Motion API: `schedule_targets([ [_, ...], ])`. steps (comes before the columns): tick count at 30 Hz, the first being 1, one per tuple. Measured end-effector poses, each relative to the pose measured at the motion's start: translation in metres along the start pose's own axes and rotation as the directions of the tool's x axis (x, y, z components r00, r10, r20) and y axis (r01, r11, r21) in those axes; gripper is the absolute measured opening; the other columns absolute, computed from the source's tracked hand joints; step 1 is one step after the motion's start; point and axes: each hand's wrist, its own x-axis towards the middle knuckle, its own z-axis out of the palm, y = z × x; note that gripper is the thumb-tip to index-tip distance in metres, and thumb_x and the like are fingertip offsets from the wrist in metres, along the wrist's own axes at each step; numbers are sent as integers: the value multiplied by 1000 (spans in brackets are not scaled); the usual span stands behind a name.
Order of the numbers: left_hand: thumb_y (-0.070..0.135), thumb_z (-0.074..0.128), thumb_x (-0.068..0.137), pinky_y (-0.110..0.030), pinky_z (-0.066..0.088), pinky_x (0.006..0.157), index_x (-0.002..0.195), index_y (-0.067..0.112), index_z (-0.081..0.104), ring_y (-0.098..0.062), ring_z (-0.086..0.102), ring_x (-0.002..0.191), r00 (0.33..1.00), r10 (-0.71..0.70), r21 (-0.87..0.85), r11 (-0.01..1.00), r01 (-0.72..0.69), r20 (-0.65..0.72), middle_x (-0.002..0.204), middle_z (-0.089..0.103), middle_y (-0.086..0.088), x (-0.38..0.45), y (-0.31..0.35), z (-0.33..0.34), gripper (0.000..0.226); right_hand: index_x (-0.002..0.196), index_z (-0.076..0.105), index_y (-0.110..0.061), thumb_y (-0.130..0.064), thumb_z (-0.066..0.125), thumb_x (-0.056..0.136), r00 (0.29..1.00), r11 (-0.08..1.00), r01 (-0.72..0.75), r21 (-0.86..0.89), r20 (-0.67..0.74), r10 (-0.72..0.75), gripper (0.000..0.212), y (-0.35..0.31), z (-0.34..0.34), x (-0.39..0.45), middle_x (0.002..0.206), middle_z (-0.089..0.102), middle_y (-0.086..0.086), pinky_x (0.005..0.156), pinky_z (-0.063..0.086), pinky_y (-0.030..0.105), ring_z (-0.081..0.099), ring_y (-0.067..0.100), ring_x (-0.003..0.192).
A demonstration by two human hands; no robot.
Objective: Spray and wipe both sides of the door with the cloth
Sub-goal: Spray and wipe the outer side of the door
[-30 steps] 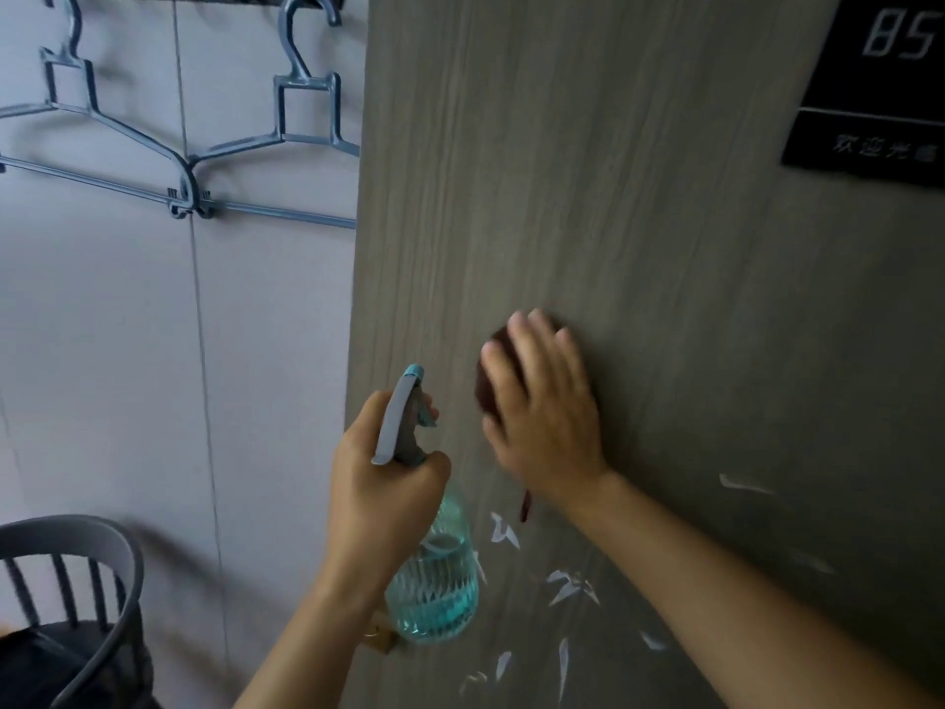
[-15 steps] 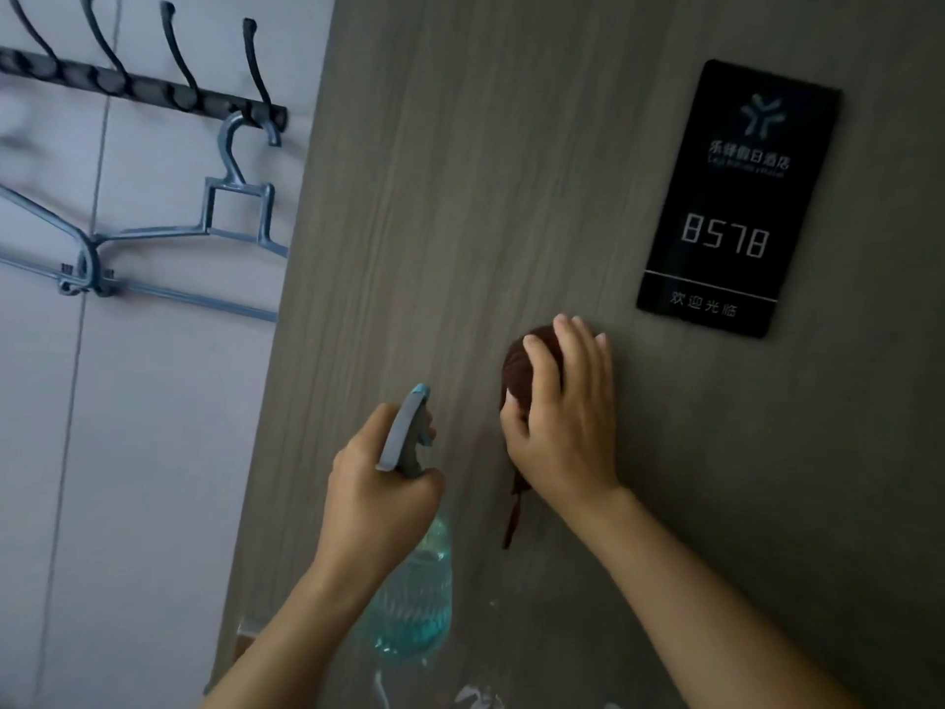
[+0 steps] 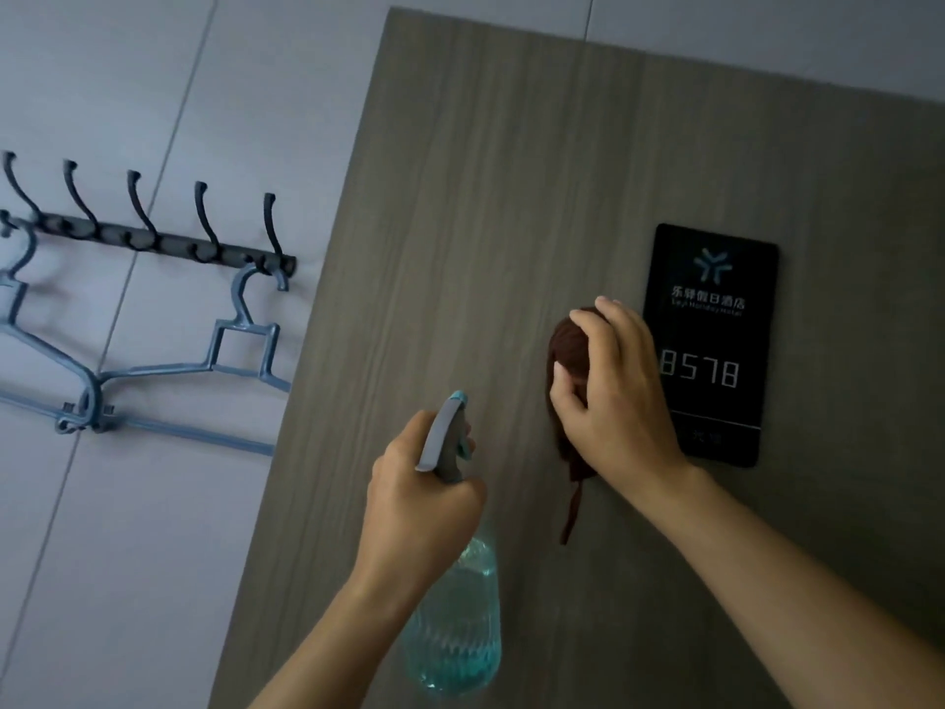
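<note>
1. Right hand (image 3: 616, 396) – fingers curled over a bunched brown cloth (image 3: 567, 360), pressing it against the door (image 3: 460, 222); a strip of cloth hangs below the palm.
2. Cloth sits mid-door, just left of the black plaque (image 3: 716, 345) reading 8578; the knuckles overlap the plaque's left edge.
3. Left hand (image 3: 424, 504) – wrapped round the neck of the sprayer (image 3: 452, 606), nozzle pointing up at the door; pale blue liquid in the bottle.
4. Left of the door: hook rack (image 3: 153, 237) on the wall, blue hangers (image 3: 153, 371) hanging from it.
</note>
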Motion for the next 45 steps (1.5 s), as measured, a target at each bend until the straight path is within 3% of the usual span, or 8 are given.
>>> schedule_targets([
  [12, -10, 68, 71, -29, 40, 50, 86, 21, 70, -7, 47, 46, 1000, 27, -21, 999, -27, -2, 58, 59, 10, 30, 27, 12, 35, 137, 51, -2, -15, 66, 94, 998, 999, 36, -18, -46, -37, 47, 9, -20, 10, 150, 45, 24, 116, 42, 55, 39, 40, 147],
  [20, -9, 66, 72, -34, 37, 49, 85, 20, 67, -16, 44, 49, 996, 77, -45, 996, -75, 45, 66, 63, -5, 44, 49, 51, 32, 140, 48, -7, -18, 62, 95, 998, 994, -53, -94, -43, 49, 48, 39, -47, -3, 153, 42, 21, 119, 38, 55, 35, 38, 149],
  [25, -9, 66, 74, -35, 39, 49, 87, 16, 67, -18, 45, 50, 981, 129, -68, 990, -120, 148, 71, 63, -11, 45, 68, 88, 29, 139, 48, -8, -19, 61, 96, 993, 990, -112, -85, -50, 108, 46, 71, -74, -10, 154, 39, 19, 118, 40, 55, 32, 36, 151],
  [31, -1, 65, 73, -42, 52, 51, 95, 18, 68, -33, 65, 64, 945, 209, -125, 975, -182, 252, 76, 71, -8, 46, 102, 147, 29, 137, 51, -8, -16, 62, 97, 973, 981, -188, -38, -142, 181, 42, 113, -110, -18, 151, 42, 16, 119, 38, 53, 36, 34, 149],
  [35, -8, 62, 75, -37, 44, 50, 88, 11, 64, -27, 55, 56, 930, 207, -180, 971, -157, 305, 74, 64, -18, 44, 120, 191, 23, 137, 50, -10, -20, 58, 96, 965, 975, -212, -68, -173, 198, 42, 145, -137, -23, 150, 41, 15, 119, 37, 49, 37, 34, 148],
  [38, -8, 62, 77, -36, 42, 52, 86, 10, 64, -21, 52, 56, 914, 208, -199, 969, -145, 347, 70, 62, -14, 37, 129, 222, 20, 136, 53, -7, -21, 57, 96, 960, 970, -223, -97, -195, 202, 42, 166, -157, -32, 149, 43, 16, 120, 36, 45, 37, 35, 147],
  [42, -4, 61, 78, -39, 44, 54, 89, 7, 63, -25, 53, 63, 905, 194, -200, 972, -125, 378, 87, 67, -23, 26, 136, 261, 15, 135, 54, -7, -25, 54, 98, 958, 962, -241, -128, -189, 215, 42, 192, -178, -52, 149, 44, 18, 121, 34, 46, 36, 36, 148],
  [45, -4, 61, 78, -39, 43, 54, 89, 6, 62, -25, 51, 62, 896, 182, -207, 973, -104, 406, 84, 64, -24, 19, 135, 286, 15, 136, 53, -8, -25, 55, 98, 955, 954, -264, -142, -174, 238, 41, 209, -190, -69, 150, 44, 17, 120, 36, 49, 35, 35, 149],
])
